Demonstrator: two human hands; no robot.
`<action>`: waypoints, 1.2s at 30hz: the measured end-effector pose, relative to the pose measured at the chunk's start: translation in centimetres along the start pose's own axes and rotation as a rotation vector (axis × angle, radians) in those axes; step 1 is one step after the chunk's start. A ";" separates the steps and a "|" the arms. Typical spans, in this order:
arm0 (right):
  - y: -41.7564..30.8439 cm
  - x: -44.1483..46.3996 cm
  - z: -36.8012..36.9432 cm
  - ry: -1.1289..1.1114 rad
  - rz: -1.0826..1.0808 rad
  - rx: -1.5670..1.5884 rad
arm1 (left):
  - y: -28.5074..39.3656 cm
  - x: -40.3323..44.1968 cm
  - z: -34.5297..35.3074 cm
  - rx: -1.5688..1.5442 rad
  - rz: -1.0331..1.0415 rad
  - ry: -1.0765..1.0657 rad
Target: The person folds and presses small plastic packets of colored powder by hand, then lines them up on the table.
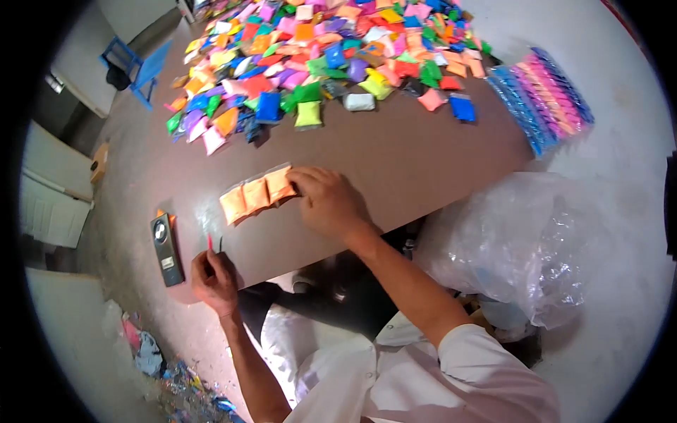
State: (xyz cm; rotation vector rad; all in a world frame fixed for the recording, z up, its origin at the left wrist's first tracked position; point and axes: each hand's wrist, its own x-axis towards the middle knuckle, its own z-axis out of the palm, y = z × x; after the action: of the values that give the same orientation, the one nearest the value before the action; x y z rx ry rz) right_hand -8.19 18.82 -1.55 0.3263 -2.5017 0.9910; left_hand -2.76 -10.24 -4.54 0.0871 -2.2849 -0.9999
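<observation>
A strip of three joined orange packets [255,194] in clear film lies on the brown table, slightly tilted. My right hand [330,203] has its fingers closed on the strip's right end. Lower left, near the table's front edge, my left hand [214,280] is closed around a thin pink stick-like thing [209,242], which points upward from the fingertips. Its exact kind cannot be made out. A flat dark device with a round dial [166,250] lies just left of my left hand, with a bit of orange showing behind its top end.
A big heap of small colourful packets [308,114] covers the far part of the table [423,169]. Bundled strips of blue and pink packets [543,99] lie at the right edge. A large clear plastic bag [508,247] stands lower right. Scraps [190,384] litter the floor; a blue chair [144,70] stands far left.
</observation>
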 end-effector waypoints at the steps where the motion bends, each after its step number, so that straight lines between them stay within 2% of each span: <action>1: -0.1 0.0 0.0 0.025 0.008 0.027 | 0.6 0.2 -0.1 0.043 0.026 -0.001; 11: 1.2 -0.1 2.0 0.149 -0.009 0.175 | 1.4 0.3 -0.3 0.114 0.074 0.006; 22: 1.0 0.2 1.8 0.192 -0.040 0.282 | 0.2 0.2 -0.2 0.117 0.011 -0.014; 25: 0.6 0.1 1.1 0.139 0.049 0.283 | 0.4 0.2 -0.3 0.124 -0.008 -0.031; 29: 1.1 0.0 1.6 0.147 0.040 0.273 | -0.2 0.2 -0.1 0.153 0.046 0.011; 30: 1.1 0.0 1.7 0.136 0.024 0.296 | 0.4 0.2 -0.1 0.116 -0.045 -0.003; 32: 1.2 0.1 1.6 0.157 0.007 0.245 | 0.1 0.1 -0.1 0.114 -0.072 0.000; 36: 0.9 0.3 1.2 0.098 0.002 0.222 | 0.6 0.3 -0.1 0.083 -0.044 0.014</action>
State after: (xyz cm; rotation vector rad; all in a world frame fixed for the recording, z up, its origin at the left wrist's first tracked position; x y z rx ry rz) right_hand -9.18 18.61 -2.74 0.3332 -2.3089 1.2580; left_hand -2.82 -9.95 -3.90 0.1790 -2.3207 -0.9228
